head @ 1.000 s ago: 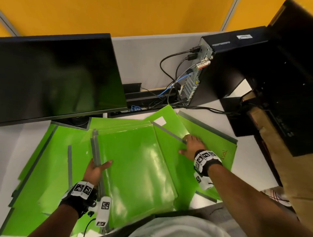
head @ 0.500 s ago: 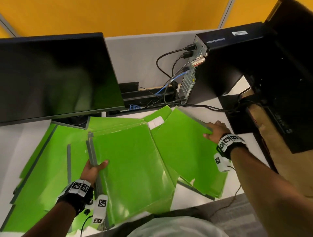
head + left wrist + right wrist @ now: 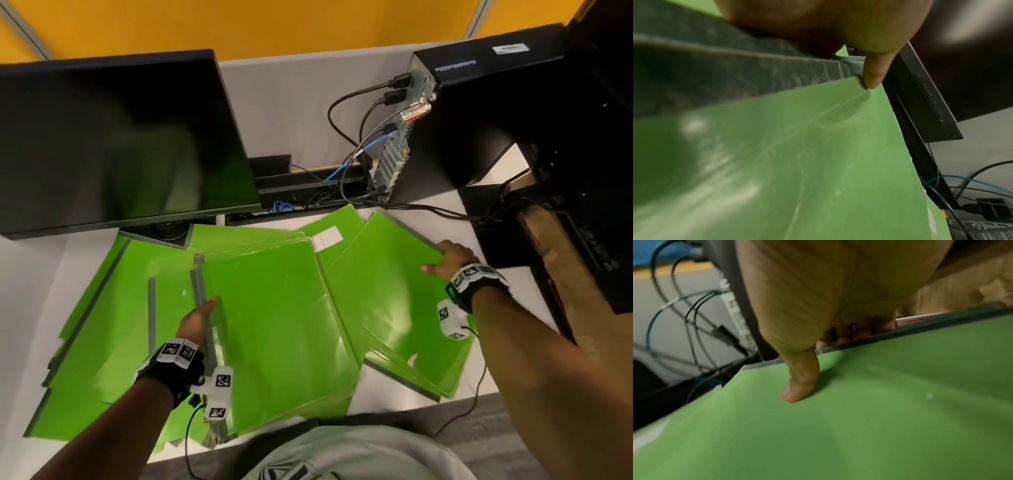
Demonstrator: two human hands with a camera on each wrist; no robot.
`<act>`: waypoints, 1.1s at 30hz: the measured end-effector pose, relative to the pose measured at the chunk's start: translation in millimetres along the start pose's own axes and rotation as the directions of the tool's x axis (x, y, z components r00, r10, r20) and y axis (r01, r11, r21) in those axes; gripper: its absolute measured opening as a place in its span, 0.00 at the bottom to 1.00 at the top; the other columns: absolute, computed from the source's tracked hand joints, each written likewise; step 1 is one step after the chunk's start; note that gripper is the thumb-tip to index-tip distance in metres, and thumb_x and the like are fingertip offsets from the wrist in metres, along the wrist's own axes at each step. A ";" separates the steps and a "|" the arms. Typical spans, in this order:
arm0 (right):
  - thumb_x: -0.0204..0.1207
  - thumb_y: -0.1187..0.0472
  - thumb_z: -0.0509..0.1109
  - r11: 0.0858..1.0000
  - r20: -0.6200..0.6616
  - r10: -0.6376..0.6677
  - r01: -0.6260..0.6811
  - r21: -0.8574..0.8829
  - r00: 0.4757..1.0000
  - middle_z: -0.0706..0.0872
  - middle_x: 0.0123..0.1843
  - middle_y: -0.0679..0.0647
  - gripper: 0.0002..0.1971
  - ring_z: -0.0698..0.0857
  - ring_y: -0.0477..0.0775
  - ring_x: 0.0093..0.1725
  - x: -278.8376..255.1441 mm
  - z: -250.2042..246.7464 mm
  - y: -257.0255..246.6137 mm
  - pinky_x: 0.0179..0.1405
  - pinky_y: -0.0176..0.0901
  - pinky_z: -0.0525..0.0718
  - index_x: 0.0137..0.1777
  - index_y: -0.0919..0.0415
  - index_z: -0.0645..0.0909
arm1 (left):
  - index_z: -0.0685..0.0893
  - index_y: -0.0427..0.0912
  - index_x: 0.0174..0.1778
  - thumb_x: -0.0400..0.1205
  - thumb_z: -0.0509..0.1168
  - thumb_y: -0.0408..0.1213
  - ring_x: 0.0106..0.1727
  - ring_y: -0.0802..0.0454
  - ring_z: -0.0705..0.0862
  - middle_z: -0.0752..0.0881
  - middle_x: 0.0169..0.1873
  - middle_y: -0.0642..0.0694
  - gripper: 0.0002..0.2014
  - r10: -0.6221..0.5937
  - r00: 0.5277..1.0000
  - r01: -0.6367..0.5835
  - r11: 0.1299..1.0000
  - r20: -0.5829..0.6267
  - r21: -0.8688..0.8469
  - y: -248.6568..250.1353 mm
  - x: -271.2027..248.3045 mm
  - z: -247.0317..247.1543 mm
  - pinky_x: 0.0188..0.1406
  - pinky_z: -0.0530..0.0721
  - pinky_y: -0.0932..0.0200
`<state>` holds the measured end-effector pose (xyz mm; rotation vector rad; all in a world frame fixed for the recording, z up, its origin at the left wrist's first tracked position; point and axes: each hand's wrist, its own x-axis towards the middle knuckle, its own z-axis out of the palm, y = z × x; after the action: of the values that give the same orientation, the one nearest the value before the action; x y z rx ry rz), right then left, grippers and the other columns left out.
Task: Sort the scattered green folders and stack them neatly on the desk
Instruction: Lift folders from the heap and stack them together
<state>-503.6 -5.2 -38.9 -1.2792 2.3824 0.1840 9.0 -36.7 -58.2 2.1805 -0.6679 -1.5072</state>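
Several green folders lie spread over the white desk (image 3: 20,267). My left hand (image 3: 198,318) grips the grey spine edge of the middle green folder (image 3: 274,329), thumb on top (image 3: 872,78) and fingers hidden beneath. My right hand (image 3: 448,260) grips the far right edge of another green folder (image 3: 387,291), lifted and tilted over the right pile. In the right wrist view its thumb (image 3: 799,386) presses the green cover (image 3: 859,418) while the fingers curl under the edge. More green folders (image 3: 99,329) lie flat at the left.
A black monitor (image 3: 116,144) stands at the back left, its base on the folders. A black computer tower (image 3: 486,113) with plugged cables (image 3: 359,150) stands at the back right. Dark furniture (image 3: 589,205) borders the desk's right side. The desk's front edge is near my body.
My right hand moved from the middle of the right folder out to its far right edge, gripped it and lifted it. My left hand kept its hold on the middle folder.
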 end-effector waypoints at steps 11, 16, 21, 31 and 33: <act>0.66 0.47 0.79 0.996 -0.148 -0.042 0.054 0.075 0.988 0.84 0.66 0.57 0.30 0.83 0.60 0.63 -18.3 -90.0 43.0 0.61 0.47 0.79 0.68 0.54 0.78 | 0.77 0.31 0.65 0.75 0.68 0.59 0.47 0.37 0.79 0.82 0.48 0.33 0.34 0.166 0.986 -0.158 0.937 0.003 0.310 -3.5 -9.8 0.5 0.45 0.73 0.50; 0.69 0.54 0.79 0.966 -0.215 0.026 0.031 0.256 0.976 0.86 0.59 0.61 0.25 0.85 0.62 0.56 -41.6 -116.0 81.9 0.52 0.47 0.78 0.66 0.57 0.81 | 0.75 0.34 0.68 0.76 0.67 0.58 0.50 0.37 0.79 0.82 0.55 0.33 0.34 0.171 0.985 -0.173 0.941 0.033 0.290 -2.4 -9.8 0.5 0.49 0.73 0.50; 0.70 0.54 0.78 0.908 -0.270 0.097 0.026 0.418 0.958 0.86 0.59 0.60 0.26 0.85 0.63 0.58 -64.4 -117.9 90.6 0.59 0.55 0.81 0.68 0.57 0.78 | 0.75 0.34 0.69 0.77 0.68 0.54 0.51 0.37 0.78 0.83 0.59 0.31 0.32 0.196 0.980 -0.197 0.939 0.032 0.281 -3.7 -10.1 -1.6 0.51 0.74 0.49; 0.71 0.57 0.78 0.940 -0.357 -0.043 0.159 0.302 0.933 0.87 0.46 0.56 0.17 0.86 0.55 0.47 -96.8 -186.3 62.9 0.38 0.44 0.82 0.59 0.54 0.82 | 0.73 0.36 0.72 0.80 0.67 0.46 0.64 0.31 0.78 0.81 0.62 0.33 0.27 0.259 0.965 -0.246 0.941 -0.028 0.230 -2.1 -8.2 -36.5 0.57 0.71 0.48; 0.72 0.61 0.77 0.943 -0.228 -0.112 0.176 0.283 0.967 0.87 0.51 0.57 0.20 0.83 0.53 0.48 -82.9 -166.3 48.8 0.45 0.42 0.79 0.64 0.57 0.82 | 0.73 0.36 0.73 0.80 0.68 0.46 0.65 0.30 0.78 0.80 0.65 0.31 0.28 0.253 0.967 -0.238 0.941 -0.035 0.240 -2.5 -5.5 -40.2 0.58 0.73 0.47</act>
<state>-554.5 33.9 142.2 -1.3721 2.3556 -0.3640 45.6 -29.1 -42.1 2.2026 -1.1000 -1.2777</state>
